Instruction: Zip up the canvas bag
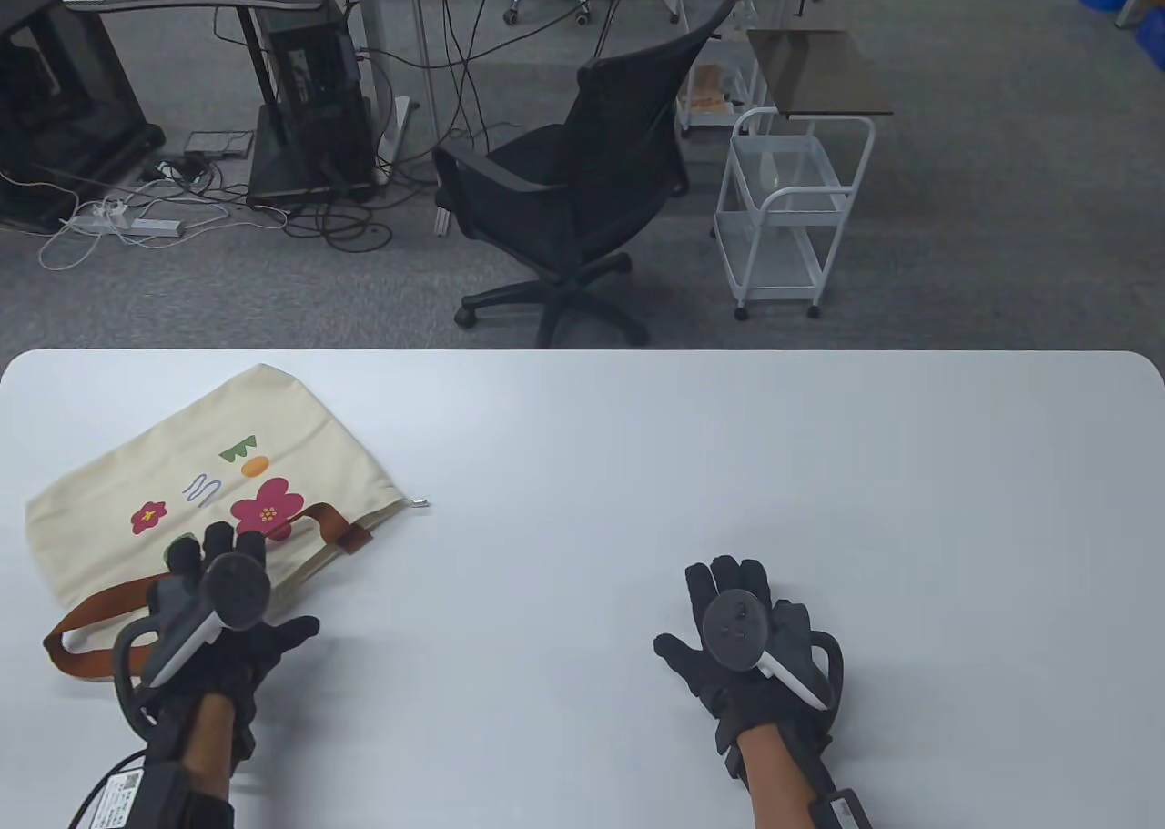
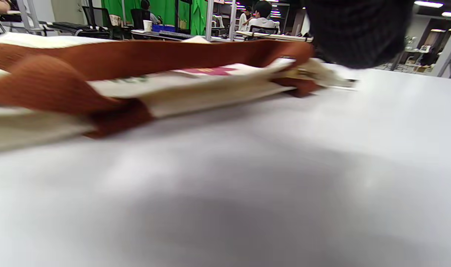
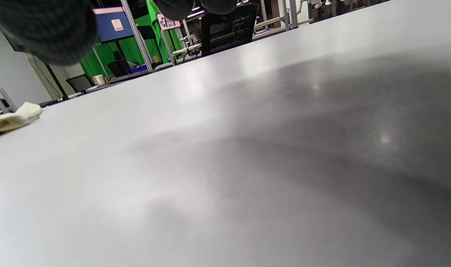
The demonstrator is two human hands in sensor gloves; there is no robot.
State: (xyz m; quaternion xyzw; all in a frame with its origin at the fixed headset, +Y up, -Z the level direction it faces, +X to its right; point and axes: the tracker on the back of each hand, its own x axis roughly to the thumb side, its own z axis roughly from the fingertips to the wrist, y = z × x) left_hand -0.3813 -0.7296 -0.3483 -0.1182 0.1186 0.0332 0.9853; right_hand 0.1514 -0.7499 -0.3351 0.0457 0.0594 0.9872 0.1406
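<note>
**Table view: canvas bag flat at the table's left edge, both hands low on the table**

Table view shows the canvas bag (image 1: pixel 205 474) lying flat near the left edge of the white table (image 1: pixel 728 465), turned at an angle, printed side up with flowers and small shapes. Its mouth edge faces the near side and the right. A small metal zipper pull (image 1: pixel 420 502) sticks out at the bag's right corner. Two rust-brown handles (image 1: pixel 86 633) lie along the mouth edge; one loops out past the bag toward the near-left corner of the table.

Left hand (image 1: pixel 223 629): palm down, fingers extended over the near edge of the bag beside the red flower print, thumb out to the right. Whether the fingertips press the cloth or hover over it cannot be told. It pinches nothing visible.

Right hand (image 1: pixel 746 638): palm down over bare table right of centre, near the near edge, well apart from the bag. Fingers loosely spread, thumb out to the left, holding nothing.

Left wrist view: handle strap (image 2: pixel 136 55) lies across the cream cloth, blurred; a dark gloved fingertip (image 2: pixel 355 29) hangs in at the top right, above the bag's corner.

Right wrist view: bare table surface, with a bit of the bag (image 3: pixel 14 116) at the far left.
</note>
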